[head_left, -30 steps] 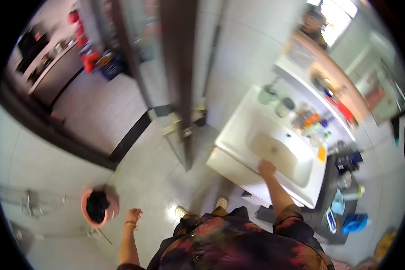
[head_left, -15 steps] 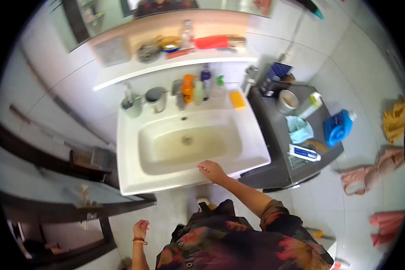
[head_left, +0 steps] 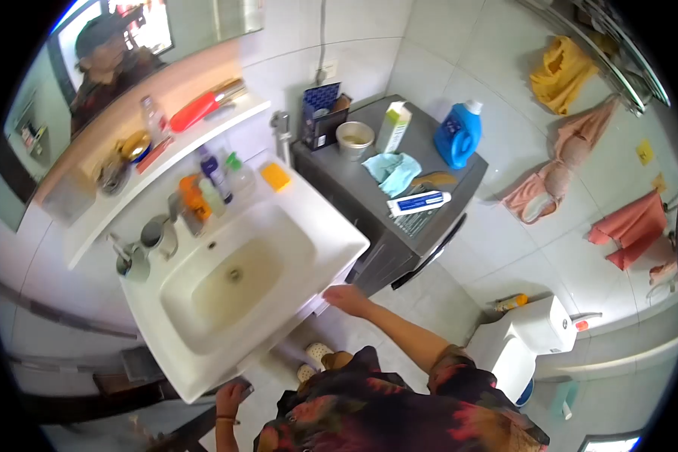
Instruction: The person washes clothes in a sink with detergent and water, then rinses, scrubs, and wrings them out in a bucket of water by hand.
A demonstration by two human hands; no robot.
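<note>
My right hand (head_left: 346, 300) is at the front right corner of the white sink (head_left: 337, 242), fingers bent and pressed together by the edge below the rim. Whatever they grip there is hidden. Low at the sink's front left corner is my left hand (head_left: 229, 398), its fingers curled around a small dark thing that I cannot make out. A bracelet circles that wrist. Cloudy water appears to lie in the basin. Behind it, a faucet (head_left: 182, 215) stands beside an orange bottle (head_left: 194, 197), a purple bottle (head_left: 215, 175) and a yellow sponge (head_left: 276, 177).
A grey-topped unit (head_left: 361, 177) on the right bears a blue detergent bottle (head_left: 457, 135), a light-blue cloth (head_left: 394, 174), a toothpaste tube (head_left: 419, 203) and a cup (head_left: 354, 140). A shelf (head_left: 241, 114) runs above the sink. At lower right stands a toilet (head_left: 539, 324).
The view has swung to the right, bringing the toilet into sight. My right hand has shifted from the front rim to the right corner; my left hand is now close to the left corner.
</note>
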